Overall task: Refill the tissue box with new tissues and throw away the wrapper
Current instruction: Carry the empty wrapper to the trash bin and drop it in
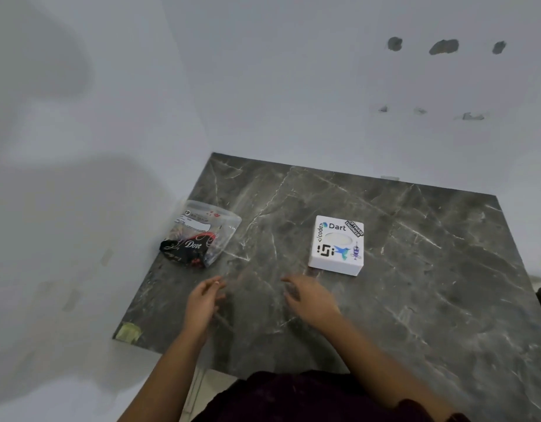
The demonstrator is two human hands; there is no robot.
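Two bare hands hover low over a dark marble table, nearest the viewer, with both forearms reaching in from the bottom edge above a dark garment. The left hand has its fingers loosely spread and holds nothing; the right hand is likewise relaxed and empty, fingers curled a little downward. Whether either hand touches the table cannot be told.

Taking the box as landmark: it is a white square tissue box with stickers on top and an oval slot in the middle, standing flat on the table. The right hand is just in front of it and slightly left, apart from it. The left hand is farther left. The pack, a clear and black plastic tissue wrapper, lies well to the left of the box, near the table's left edge. Beyond the box, a white wall bears grey patches.
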